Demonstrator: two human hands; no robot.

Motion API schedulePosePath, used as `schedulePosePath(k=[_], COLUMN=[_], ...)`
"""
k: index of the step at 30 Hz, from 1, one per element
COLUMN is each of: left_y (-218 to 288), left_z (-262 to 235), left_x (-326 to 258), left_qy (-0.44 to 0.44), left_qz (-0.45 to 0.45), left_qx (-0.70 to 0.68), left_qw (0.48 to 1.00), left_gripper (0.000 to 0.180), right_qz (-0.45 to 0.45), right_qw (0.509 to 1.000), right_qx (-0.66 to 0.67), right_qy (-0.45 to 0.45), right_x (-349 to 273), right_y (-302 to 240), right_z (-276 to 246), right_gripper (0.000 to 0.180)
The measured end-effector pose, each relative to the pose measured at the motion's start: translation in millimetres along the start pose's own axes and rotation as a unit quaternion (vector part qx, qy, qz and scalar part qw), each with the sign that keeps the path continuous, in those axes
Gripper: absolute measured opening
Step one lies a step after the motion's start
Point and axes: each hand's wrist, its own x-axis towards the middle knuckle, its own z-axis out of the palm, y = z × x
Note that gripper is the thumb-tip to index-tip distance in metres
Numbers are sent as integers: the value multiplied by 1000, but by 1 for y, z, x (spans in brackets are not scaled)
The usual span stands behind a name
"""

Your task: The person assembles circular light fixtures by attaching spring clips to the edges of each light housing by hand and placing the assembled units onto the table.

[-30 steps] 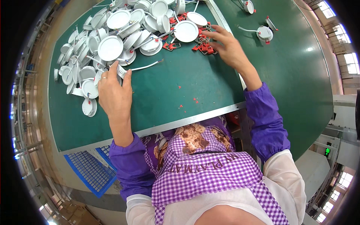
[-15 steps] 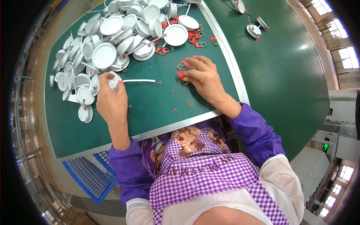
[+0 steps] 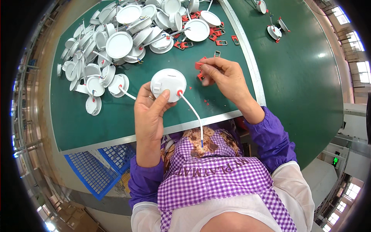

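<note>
My left hand (image 3: 150,116) grips a round white downlight (image 3: 167,79) by its edge, the thumb on its back. From a red grommet on that back, a white cable (image 3: 195,112) hangs past the table edge over my apron, its wire ends bare. Right of the lamp, my right hand (image 3: 232,79) pinches a red clip (image 3: 199,64) between thumb and fingers. Another red clip (image 3: 200,76) shows just under those fingers; whether it is held or lying on the table I cannot tell. A clip with a metal frame (image 3: 217,53) lies beyond the knuckles.
A heap of white downlights (image 3: 119,45) covers the far left of the green table (image 3: 116,135). Loose red clips (image 3: 186,45) lie at its right side. A metal rail (image 3: 249,63) divides off another green surface holding several lamps (image 3: 274,33). Blue baskets (image 3: 92,174) stand below the left edge.
My left hand has picked up a downlight and brought it rightward and nearer, its back now facing up. My right hand still has red clips at its fingers, with fewer showing there.
</note>
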Motion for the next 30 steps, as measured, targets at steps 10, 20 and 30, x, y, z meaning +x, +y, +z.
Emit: schedulePosePath(k=[10,20,30], left_y=[-15,-22,-19], left_z=[21,28,23], left_x=[-7,-7,-6], left_qy=[15,32,15], left_qz=[55,131,171], left_qx=[49,145,271], left_qw=[997,980,947], left_gripper=[36,31,27], right_qz=[-170,-271,-281], right_qw=[967,923,914], right_qx=[-186,-274,-291], right_qy=[24,15,19], right_x=[-18,-30,-29], right_y=[-15,-16,-11], right_z=[19,21,19], right_gripper=[13,11,12])
